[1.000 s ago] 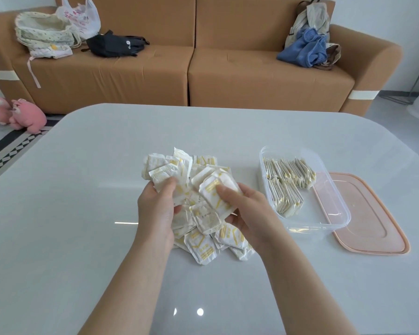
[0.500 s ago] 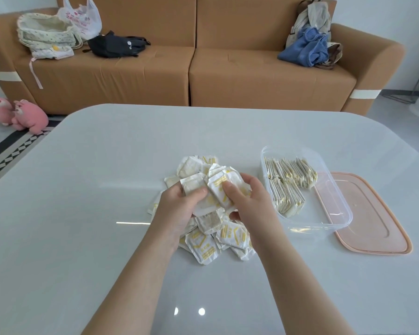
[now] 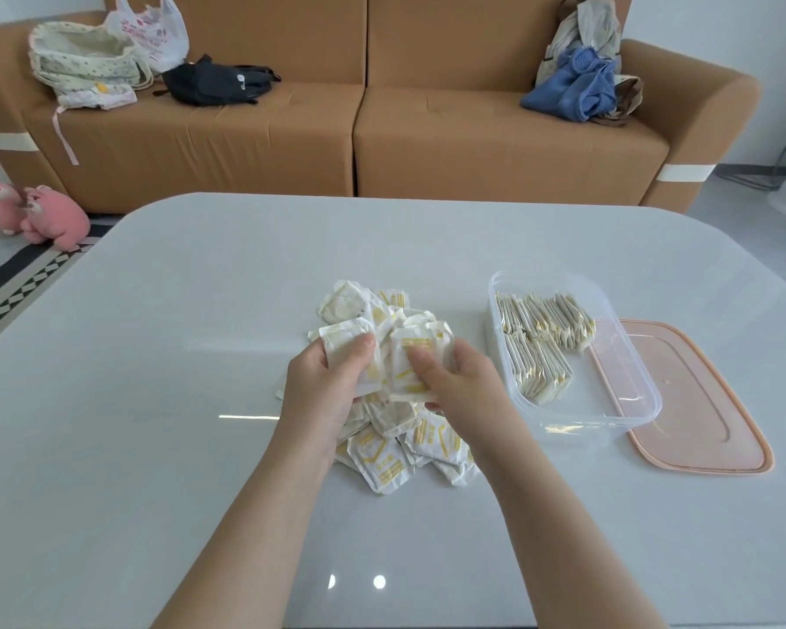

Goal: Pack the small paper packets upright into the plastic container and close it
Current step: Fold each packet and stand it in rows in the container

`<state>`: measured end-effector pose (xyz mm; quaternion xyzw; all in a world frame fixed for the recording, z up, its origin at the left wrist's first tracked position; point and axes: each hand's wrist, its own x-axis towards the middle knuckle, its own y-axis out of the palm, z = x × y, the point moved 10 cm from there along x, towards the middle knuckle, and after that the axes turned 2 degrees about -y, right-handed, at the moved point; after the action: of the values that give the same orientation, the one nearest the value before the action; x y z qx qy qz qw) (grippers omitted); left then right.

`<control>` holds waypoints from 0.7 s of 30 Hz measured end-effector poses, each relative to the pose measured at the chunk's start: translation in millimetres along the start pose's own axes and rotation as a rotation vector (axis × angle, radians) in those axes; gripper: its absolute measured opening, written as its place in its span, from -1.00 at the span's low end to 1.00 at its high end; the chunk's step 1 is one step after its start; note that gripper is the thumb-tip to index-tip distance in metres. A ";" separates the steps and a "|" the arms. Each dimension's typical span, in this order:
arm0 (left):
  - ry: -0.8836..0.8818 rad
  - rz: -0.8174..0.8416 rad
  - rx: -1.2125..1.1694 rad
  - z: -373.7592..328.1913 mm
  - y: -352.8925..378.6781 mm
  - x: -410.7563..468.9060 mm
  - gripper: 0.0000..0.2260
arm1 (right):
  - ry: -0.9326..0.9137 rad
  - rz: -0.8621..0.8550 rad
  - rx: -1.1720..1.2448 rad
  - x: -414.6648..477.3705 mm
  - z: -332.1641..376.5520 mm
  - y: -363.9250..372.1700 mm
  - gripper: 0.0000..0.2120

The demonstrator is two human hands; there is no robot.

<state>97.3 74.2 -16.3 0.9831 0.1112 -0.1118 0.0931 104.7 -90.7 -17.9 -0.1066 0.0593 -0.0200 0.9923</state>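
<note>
- While both hands work over the loose heap of small white-and-yellow paper packets (image 3: 384, 451) at the middle of the pale grey glossy desk (image 3: 132, 424), the left hand (image 3: 325, 390) has its fingers (image 3: 364, 345) closed on a small bunch of packets (image 3: 343, 345), thumb pressed on top.
- Just beside it, the right hand (image 3: 461, 383) pinches another packet (image 3: 416, 356), thumb across its yellow-printed face, the other fingers hidden underneath.
- Both held bunches sit just above the heap, close together.
- To the right of the heap stands the clear rectangular plastic container (image 3: 627, 401), open.
- Two rows of packets (image 3: 541, 338) stand on edge inside it, against its left and far walls; its near right part is bare.
- Partly under the container's right side lies the pink rectangular plastic lid (image 3: 708, 410), flat on the desk.
- Beyond the desk is a tan sofa (image 3: 427, 143) with bags and clothing on it.
</note>
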 end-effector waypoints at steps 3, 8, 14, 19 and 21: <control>0.003 -0.006 -0.050 -2.9 -0.5 0.6 -0.95 | 0.148 0.031 0.454 -2.0 -9.9 2.4 -0.75; 0.003 0.031 -0.003 -2.0 6.4 -2.8 -0.93 | 0.216 0.124 0.841 -6.2 -5.6 15.5 -0.83; 0.024 0.035 0.021 -2.9 7.9 -2.0 -0.93 | 0.166 0.031 0.756 -2.3 -6.6 5.8 -0.86; 0.010 -0.039 0.024 -4.3 -6.1 2.4 -0.97 | 0.084 -0.055 0.731 2.1 -2.6 -11.0 -0.79; -0.001 -0.029 0.108 -4.0 -7.2 2.5 -0.97 | 0.047 -0.037 0.746 1.9 2.6 -14.4 -0.78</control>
<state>98.7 82.4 -14.2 0.9849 0.1192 -0.1195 0.0381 106.5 -104.3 -12.5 0.2615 0.0689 -0.0607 0.9608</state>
